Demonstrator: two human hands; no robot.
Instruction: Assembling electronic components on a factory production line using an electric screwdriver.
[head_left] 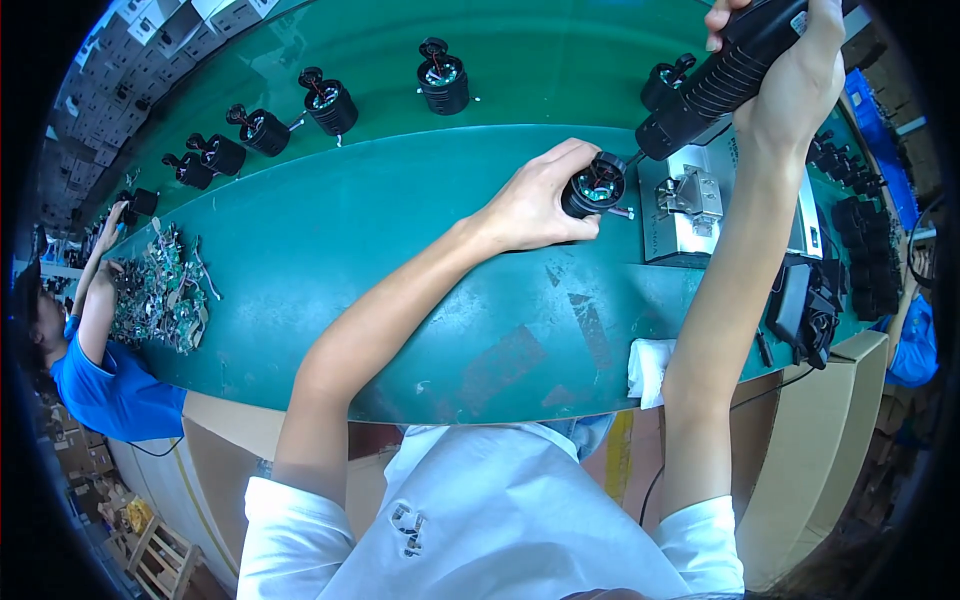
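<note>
My left hand (545,200) is wrapped round a black cylindrical housing (592,190) on the green table. Its top faces up and shows a green circuit board inside, with a short wire end poking out at the right. High on the right, my right hand (795,95) grips a black electric screwdriver (700,95), slanted down to the left. The tool's tip is close to the housing's upper right edge; whether they touch I cannot tell. A silver metal box (690,205) with a latch-like fixture on top stands just right of the housing.
Several similar black housings (443,85) with raised lids line the far side. Circuit boards with wires (165,295) are heaped at left, near a co-worker in blue (115,385). At right lie white tissue (650,370), black adapters (800,305) and stacked black parts (865,255).
</note>
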